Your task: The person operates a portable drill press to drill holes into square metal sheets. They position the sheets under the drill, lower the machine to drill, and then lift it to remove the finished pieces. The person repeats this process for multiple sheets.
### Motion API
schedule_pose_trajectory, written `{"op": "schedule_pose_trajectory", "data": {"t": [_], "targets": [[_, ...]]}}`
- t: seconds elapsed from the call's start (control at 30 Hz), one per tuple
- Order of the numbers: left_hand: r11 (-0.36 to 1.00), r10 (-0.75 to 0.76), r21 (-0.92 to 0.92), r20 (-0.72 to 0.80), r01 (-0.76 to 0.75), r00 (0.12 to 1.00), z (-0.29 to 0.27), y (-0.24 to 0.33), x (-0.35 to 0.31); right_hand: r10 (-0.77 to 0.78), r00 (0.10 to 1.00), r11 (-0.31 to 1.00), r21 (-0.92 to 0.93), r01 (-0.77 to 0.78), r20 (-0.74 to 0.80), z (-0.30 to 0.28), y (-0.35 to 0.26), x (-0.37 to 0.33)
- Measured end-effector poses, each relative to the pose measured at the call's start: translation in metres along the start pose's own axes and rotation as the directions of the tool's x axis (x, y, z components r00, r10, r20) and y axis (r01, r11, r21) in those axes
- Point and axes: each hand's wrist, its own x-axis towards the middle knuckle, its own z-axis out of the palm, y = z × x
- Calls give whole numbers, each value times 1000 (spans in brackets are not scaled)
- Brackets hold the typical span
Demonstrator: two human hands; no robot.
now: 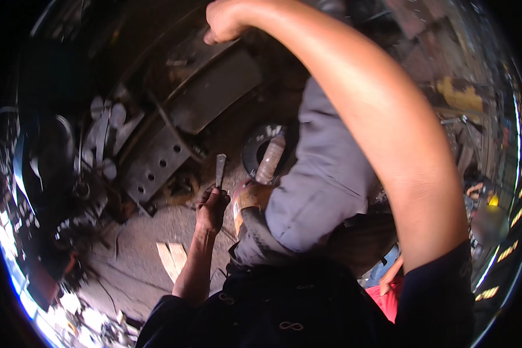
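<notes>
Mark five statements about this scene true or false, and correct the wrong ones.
1. The left hand holds a metal tool. True.
2. The right hand grips the bottle. False: it is well apart from it, near the picture's top edge.
3. In view, the bottle overlaps the black ring. True.
4. The plate left of the tool has no holes. False: it has a row of round holes.
5. The pale wood lies left of the left forearm. True.
</notes>
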Motion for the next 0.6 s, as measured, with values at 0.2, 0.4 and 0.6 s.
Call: {"op": "schedule_pose_trajectory", "data": {"t": [0.2, 0.4, 0.6], "targets": [[886, 411, 99, 289, -454, 865, 206, 87, -18, 142, 530, 953, 260, 154, -836, -42, 66, -261], [883, 258, 38, 795, -469, 549, 405, 40, -107, 733, 466, 260, 838, 480, -494, 109, 33, -431], [799, -245, 435, 867, -416, 435, 420, -118, -149, 951, 248, -32, 743, 669, -182, 185, -7, -491]]}}
